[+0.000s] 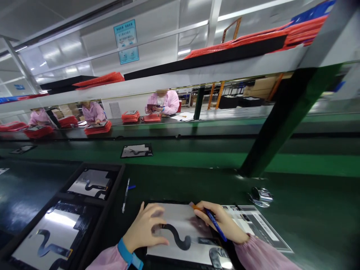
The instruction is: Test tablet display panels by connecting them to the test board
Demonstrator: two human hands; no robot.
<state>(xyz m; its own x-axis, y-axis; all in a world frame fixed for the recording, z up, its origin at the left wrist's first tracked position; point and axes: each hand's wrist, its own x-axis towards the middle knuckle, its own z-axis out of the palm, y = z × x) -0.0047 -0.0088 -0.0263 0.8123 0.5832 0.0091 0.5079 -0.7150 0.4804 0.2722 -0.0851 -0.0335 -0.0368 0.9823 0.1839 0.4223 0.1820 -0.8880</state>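
A tablet display panel [174,213] with a silver back and a curved black flex cable [180,237] lies on the bench before me. My left hand [149,227], a blue strap at its wrist, rests over the panel's left part. Its fingers and thumb are spread around the cable's left end. At the panel's right upper edge, my right hand [218,219] is closed on a blue pen [216,225], which slants down to the right. An orange flat-tipped piece [194,206] sticks out at its fingertips; whether it joins the pen is hidden.
A black tray [111,202] with more panels stands left, beside a clear pen [126,195]. Right are a white-framed sheet [261,225], a shiny metal object [261,197] and a slanted post [278,116]. Another panel [137,150] lies beyond; co-workers in pink [170,102] sit opposite.
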